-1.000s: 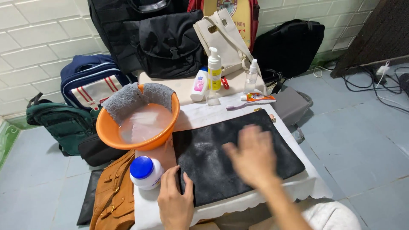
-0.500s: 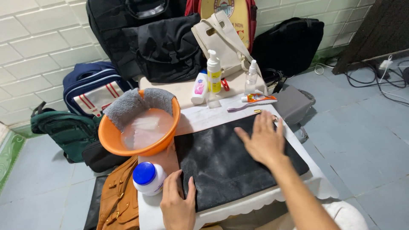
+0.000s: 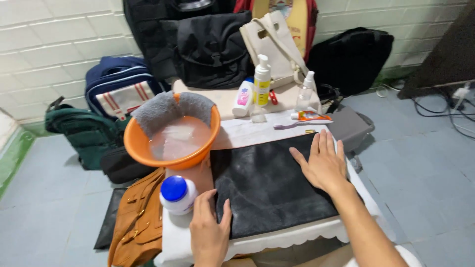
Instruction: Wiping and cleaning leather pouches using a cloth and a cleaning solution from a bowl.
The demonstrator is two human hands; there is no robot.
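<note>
Dark towel (image 3: 269,190) spread flat — right hand (image 3: 322,163) open, palm pressing its far edge, left hand (image 3: 209,232) open, gripping nothing, on its near corner — orange basin (image 3: 170,138) beyond that corner.

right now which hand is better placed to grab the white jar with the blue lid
Left. The left hand rests on the dark cloth's near-left corner, right beside the jar; the right hand lies flat at the cloth's far right.

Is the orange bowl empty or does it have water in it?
It has water. The orange bowl holds cloudy liquid, with a grey cloth over its far rim.
</note>
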